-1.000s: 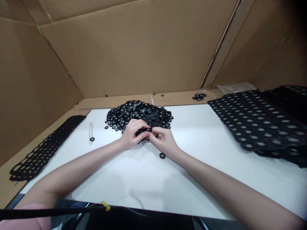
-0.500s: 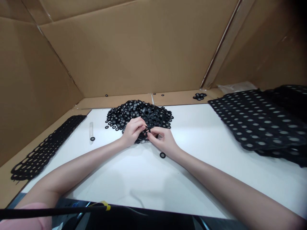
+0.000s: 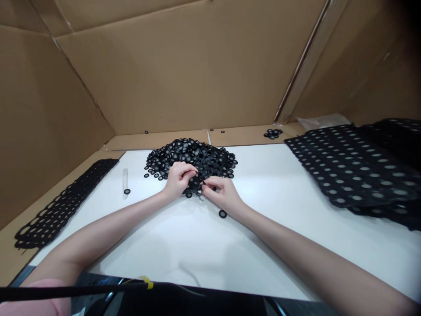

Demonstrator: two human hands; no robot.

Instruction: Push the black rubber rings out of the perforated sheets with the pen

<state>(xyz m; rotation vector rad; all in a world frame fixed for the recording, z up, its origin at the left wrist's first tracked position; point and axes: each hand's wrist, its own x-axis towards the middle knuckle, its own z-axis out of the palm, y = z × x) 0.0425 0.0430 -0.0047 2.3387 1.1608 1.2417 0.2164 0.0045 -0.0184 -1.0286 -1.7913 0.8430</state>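
A heap of small black rings [image 3: 174,151] with pale centres lies mid-table, and a holed black sheet piece [image 3: 213,162] appears to rest over its right side. At the heap's near edge, my left hand [image 3: 179,180] is closed, thumb and forefinger pinching something too small to make out. Just right of it, my right hand [image 3: 223,191] pinches a small dark piece between thumb and fingertips. Its exact shape is partly hidden by the fingers. One loose ring [image 3: 222,213] lies on the white tabletop [image 3: 164,245] below my right wrist.
Holed black sheets [image 3: 362,171] are stacked at the right, and a narrower stack [image 3: 66,204] lies at the left. A clear tube [image 3: 125,179] has a ring at its near end. Several rings [image 3: 272,133] sit by the cardboard wall [image 3: 197,66]. A dark cable [image 3: 98,292] crosses in front.
My hands have drawn slightly apart, the left one moving left and a little away from the right. Fingertips that were nearly together now have a gap between them.
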